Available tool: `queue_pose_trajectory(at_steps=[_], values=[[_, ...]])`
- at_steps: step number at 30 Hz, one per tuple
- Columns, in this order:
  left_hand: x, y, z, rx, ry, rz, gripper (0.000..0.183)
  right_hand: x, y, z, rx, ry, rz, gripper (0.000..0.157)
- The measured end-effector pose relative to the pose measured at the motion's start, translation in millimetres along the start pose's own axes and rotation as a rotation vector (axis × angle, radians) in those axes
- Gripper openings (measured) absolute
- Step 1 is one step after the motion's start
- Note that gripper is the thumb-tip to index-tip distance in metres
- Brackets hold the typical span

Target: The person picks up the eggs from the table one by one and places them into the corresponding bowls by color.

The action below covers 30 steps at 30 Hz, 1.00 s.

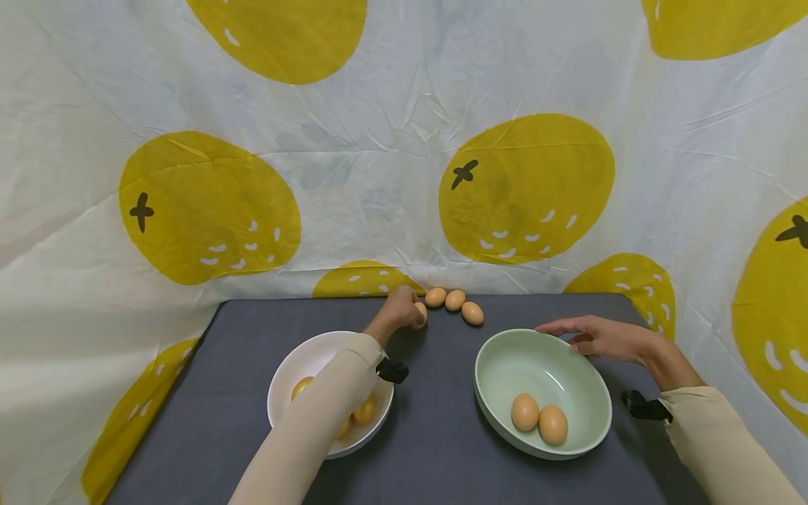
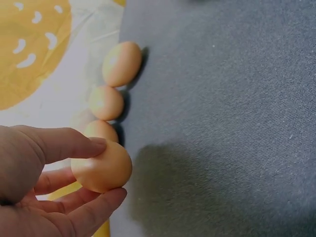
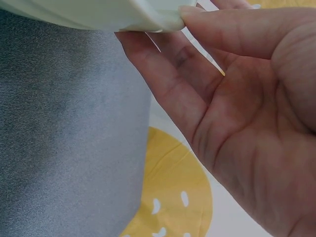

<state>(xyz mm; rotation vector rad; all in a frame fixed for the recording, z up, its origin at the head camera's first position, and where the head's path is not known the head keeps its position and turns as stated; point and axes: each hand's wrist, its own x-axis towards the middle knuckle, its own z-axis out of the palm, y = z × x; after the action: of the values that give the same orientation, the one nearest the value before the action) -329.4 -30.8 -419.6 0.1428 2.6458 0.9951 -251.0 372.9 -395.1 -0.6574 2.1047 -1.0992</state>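
My left hand (image 1: pixel 401 307) pinches a brown egg (image 2: pixel 104 168) between thumb and fingers at the far edge of the table. Three more brown eggs (image 1: pixel 454 300) lie close beside it in a short row. On the right, my right hand (image 1: pixel 602 338) touches the far right rim of a pale green bowl (image 1: pixel 527 351), its fingers extended along the outside. The thumb tip meets the bowl's edge in the right wrist view. Inside that bowl rest two brown eggs (image 1: pixel 539 418).
A white bowl (image 1: pixel 280 375) stands on the left under my left forearm. It holds several shiny golden eggs (image 1: pixel 365 409), partly hidden by the sleeve. Dark grey cloth covers the table (image 1: pixel 435 421). A white curtain (image 1: pixel 379 189) with yellow fruit shapes hangs just behind.
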Motion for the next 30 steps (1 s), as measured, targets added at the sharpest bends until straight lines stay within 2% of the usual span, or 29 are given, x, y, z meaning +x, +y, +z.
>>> queue_pose_trajectory(at_steps=[3,6,7,9,11,20,30], values=[[-4.3,1.0,-3.7,-0.021,0.014,0.033,0.039,-0.5,-0.4,-0.1,0.003,-0.003,0.000,0.054],[-9.9,1.7,-6.4,-0.020,0.037,0.061,0.012,-0.6,-0.4,-0.2,0.008,-0.005,0.000,0.054],[-11.8,2.1,-7.1,-0.024,0.037,0.066,0.015,-0.6,-0.3,-0.3,0.008,-0.007,0.001,0.054],[-15.2,2.7,-8.2,-0.041,0.040,0.076,0.036,-0.4,-0.1,-0.5,0.015,-0.008,0.002,0.054],[-17.2,3.5,-8.9,-0.050,0.033,0.088,0.045,-0.4,0.2,-0.8,0.019,-0.009,0.004,0.054],[-27.8,10.7,-10.4,-0.102,0.001,0.144,0.050,-0.1,2.0,-1.0,0.040,-0.017,0.001,0.055],[-46.2,30.5,-13.6,-0.176,-0.069,0.224,0.051,1.4,4.1,-1.5,0.027,-0.022,-0.014,0.055]])
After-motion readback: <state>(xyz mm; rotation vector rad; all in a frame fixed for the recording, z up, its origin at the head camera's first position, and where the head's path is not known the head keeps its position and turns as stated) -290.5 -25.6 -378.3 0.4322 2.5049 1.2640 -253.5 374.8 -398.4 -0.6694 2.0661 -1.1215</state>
